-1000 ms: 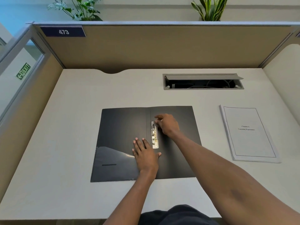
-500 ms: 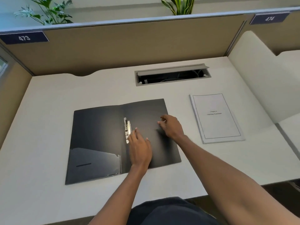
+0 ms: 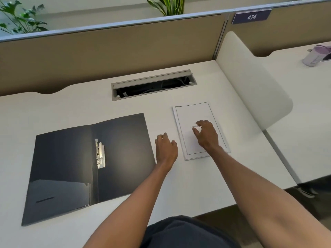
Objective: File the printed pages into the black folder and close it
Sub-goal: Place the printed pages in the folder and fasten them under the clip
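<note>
The black folder (image 3: 123, 154) lies open and flat on the white desk, its metal clip (image 3: 100, 153) raised along the spine. To its right rests a stack of white printed pages (image 3: 189, 113) with a thin black border. My right hand (image 3: 206, 135) hovers over the middle of the stack, fingers spread and curled, holding nothing. My left hand (image 3: 165, 149) is in the gap between the folder's right edge and the stack, fingers loosely apart and empty.
An open cable slot (image 3: 152, 85) is set into the desk (image 3: 179, 185) behind the folder. A beige partition runs along the back. A white curved divider (image 3: 250, 83) stands right of the pages, with a lilac object (image 3: 317, 55) on the neighbouring desk.
Both hands have left the folder and moved right; the right hand is now over the printed pages, the left beside them. The view has swung to the right.
</note>
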